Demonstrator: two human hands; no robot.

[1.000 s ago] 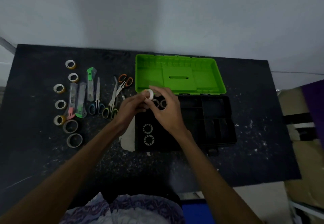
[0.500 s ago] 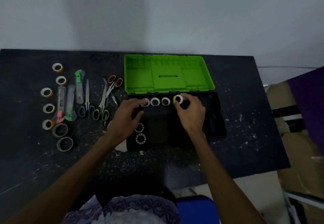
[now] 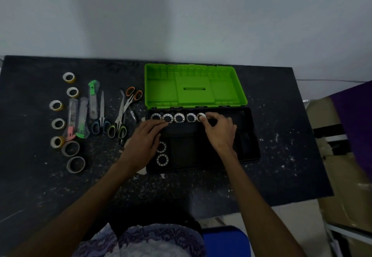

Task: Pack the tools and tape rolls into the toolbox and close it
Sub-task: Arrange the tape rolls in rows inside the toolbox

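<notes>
Seven small tape rolls (image 3: 178, 117) already in the black toolbox (image 3: 249, 136), right hand (image 3: 219, 130) pinching the fifth roll (image 3: 200, 117) of the back row, left hand (image 3: 145, 138) resting flat with fingers loose; scissors (image 3: 118, 116), utility knives (image 3: 81, 120) and seven table rolls (image 3: 70, 148) unpacked, green lid (image 3: 195, 84) open.

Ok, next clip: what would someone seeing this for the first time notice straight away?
The bright green lid of the open toolbox stands out at the back of the dark table. Both hands are over the black tray: the right hand pinches a white tape roll at the end of a row along the rear edge, while the left hand rests near the row's other end. Scissors, utility knives and more tape rolls lie unpacked on the left.
</notes>
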